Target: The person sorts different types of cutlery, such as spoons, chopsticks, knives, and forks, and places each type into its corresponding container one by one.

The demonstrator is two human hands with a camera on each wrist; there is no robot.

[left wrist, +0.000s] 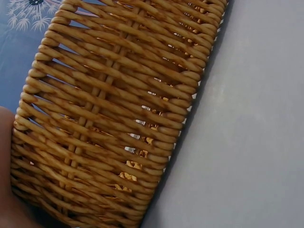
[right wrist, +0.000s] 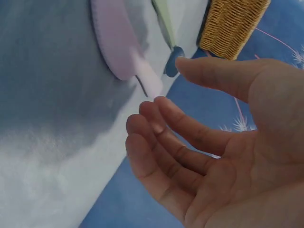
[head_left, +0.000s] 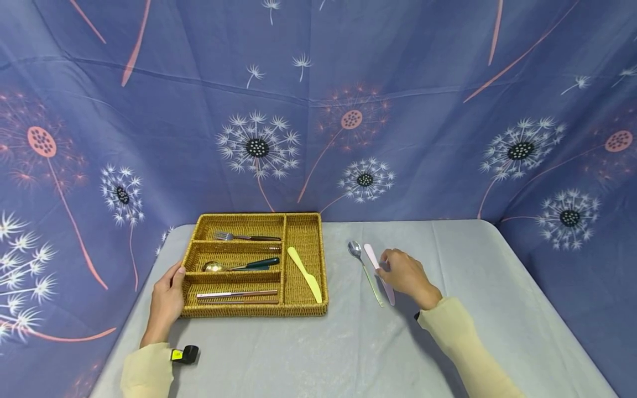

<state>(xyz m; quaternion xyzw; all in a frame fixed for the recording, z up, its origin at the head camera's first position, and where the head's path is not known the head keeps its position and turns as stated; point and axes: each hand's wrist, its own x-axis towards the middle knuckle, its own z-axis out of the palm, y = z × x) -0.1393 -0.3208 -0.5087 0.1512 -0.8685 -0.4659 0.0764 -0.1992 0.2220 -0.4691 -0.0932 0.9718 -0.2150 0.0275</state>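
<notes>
My left hand [head_left: 167, 301] holds the left wall of a wicker cutlery tray [head_left: 303, 310], with its thumb at the rim. In the left wrist view the woven side [left wrist: 104, 104] fills much of the picture. My right hand [head_left: 407, 275] hovers over a pink table knife [head_left: 370, 255], its fingers loosely bent around nothing. The right wrist view shows a gap between thumb and fingers, with the knife's pale purple blade [right wrist: 114, 38] beyond them. Just left of the knife lies a metal spoon [head_left: 355, 249] with a light green handle.
Inside the tray are a fork [head_left: 249, 237], a dark-handled spoon [head_left: 214, 266], chopsticks [head_left: 236, 294] and a yellow knife [head_left: 304, 273] in separate compartments. A grey cloth [head_left: 298, 359] covers the table. Behind it hangs a blue dandelion-print curtain [head_left: 423, 138].
</notes>
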